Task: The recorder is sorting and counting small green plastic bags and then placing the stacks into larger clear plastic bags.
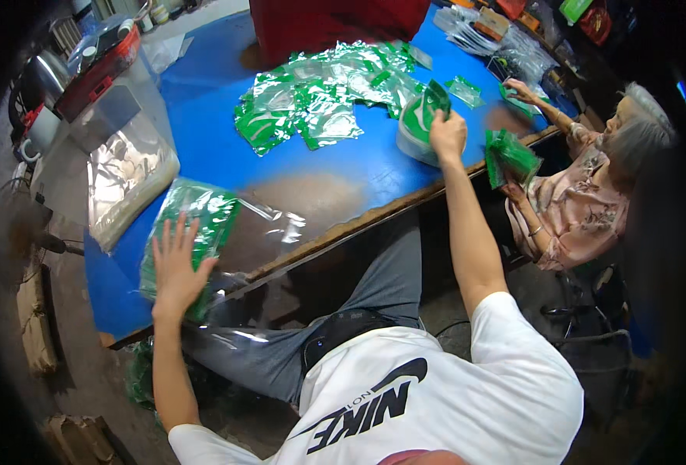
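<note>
My left hand (176,267) lies flat with its fingers spread on a stack of green packets (217,221) at the table's left end. A clear plastic bag (281,221) spreads from the stack over the front edge. My right hand (448,138) is closed on a green packet (437,96), which stands upright above a clear round tub (413,149). More green shows inside the tub; the hand hides part of its rim. Behind it, many loose shiny green packets (324,97) lie in a heap.
A red box (335,27) stands behind the heap. At the left are a pile of clear plastic bags (130,174) and a clear bin (118,101). On the right, a co-worker (583,198) holds green packets (511,159). The blue table (211,85) has a worn front edge.
</note>
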`<state>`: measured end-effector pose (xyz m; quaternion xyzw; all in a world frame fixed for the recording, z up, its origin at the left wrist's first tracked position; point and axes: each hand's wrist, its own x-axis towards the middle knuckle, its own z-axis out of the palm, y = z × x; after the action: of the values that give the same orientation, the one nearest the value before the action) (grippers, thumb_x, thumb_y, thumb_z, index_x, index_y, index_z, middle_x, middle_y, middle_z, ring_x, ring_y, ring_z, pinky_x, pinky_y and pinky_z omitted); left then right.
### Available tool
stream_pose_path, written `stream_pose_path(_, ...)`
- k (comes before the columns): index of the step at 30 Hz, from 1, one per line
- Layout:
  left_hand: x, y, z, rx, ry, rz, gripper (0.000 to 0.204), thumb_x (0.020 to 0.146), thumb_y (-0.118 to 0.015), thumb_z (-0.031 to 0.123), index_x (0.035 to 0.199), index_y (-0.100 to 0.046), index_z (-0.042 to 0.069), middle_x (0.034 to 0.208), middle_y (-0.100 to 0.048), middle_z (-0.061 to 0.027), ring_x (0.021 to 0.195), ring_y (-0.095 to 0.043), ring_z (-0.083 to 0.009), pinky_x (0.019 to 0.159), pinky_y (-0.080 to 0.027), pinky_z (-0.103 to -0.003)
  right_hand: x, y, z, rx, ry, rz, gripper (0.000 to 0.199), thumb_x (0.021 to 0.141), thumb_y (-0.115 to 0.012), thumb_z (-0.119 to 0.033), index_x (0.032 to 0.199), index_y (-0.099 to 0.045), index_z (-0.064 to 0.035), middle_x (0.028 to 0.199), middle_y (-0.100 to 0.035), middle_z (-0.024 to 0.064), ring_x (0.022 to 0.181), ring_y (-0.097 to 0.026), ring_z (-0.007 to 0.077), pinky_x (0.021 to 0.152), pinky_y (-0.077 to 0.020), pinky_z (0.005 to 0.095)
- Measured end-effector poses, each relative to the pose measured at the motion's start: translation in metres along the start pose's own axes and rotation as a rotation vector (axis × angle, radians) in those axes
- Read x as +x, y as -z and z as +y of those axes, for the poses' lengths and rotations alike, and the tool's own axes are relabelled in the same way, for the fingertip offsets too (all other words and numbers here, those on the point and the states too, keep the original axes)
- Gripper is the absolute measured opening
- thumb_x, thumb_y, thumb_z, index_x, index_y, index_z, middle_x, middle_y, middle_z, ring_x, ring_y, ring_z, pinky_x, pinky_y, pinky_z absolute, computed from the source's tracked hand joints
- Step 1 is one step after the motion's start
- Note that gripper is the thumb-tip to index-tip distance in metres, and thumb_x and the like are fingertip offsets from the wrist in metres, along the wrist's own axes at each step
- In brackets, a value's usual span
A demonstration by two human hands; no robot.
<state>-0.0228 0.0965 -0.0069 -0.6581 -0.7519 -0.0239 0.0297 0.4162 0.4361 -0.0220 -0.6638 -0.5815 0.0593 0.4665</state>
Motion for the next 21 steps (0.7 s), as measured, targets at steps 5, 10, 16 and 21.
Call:
stream_pose_path(5,-0.011,0.013,-0.038,-0.085,0.169,0.062,0.088,0.077,-0.079,0.022,0.151,-0.034,0.009,0.161,-0.024,-0.0158,0.148,-0.021,-0.0374,0.12,-0.017,-0.054,-0.005,0.045,-0.043,0.43,0.2,-0.061,0.025,0.096,-0.058,-0.02,0.105,-0.069,0.0004,0.09,-0.072,0.0172,0.08,-0.067,0.0243,0.075,-0.051,0.0392)
stream_pose_path(10,0.028,0.025,0.061,-0.881,0.006,0.415,0.13,0.061,-0.094,0.026,0.158,-0.01,0.007,0.164,-0.011,-0.0197,0.151,-0.014,-0.0325,0.121,-0.017,-0.045,-0.041,0.05,-0.127,0.465,0.53,-0.853,0.02,0.097,-0.056,-0.008,0.111,-0.067,0.0002,0.095,-0.072,0.0058,0.087,-0.062,0.0136,0.08,-0.0513,0.0325)
stream_pose_path(16,0.075,-0.023,0.096,-1.671,-0.008,0.015,0.125,0.064,-0.093,0.011,0.157,-0.009,0.006,0.15,-0.04,-0.0155,0.138,-0.04,-0.0259,0.114,-0.032,-0.041,-0.138,-0.047,-0.138,0.92,0.501,-1.376,0.027,0.095,-0.067,-0.02,0.114,-0.067,-0.0015,0.099,-0.071,0.0028,0.09,-0.058,0.0117,0.083,-0.0503,0.0329)
stream_pose_path(21,0.076,-0.068,0.093,-1.559,-0.096,0.105,0.092,0.069,-0.086,-0.002,0.146,-0.037,0.008,0.136,-0.053,-0.0068,0.122,-0.053,-0.0185,0.103,-0.046,-0.035,-0.182,-0.072,-0.11,0.885,0.693,-1.174,0.1,0.068,-0.09,-0.016,0.148,-0.03,-0.003,0.135,-0.057,0.0158,0.127,-0.054,0.0324,0.109,-0.0411,0.0411)
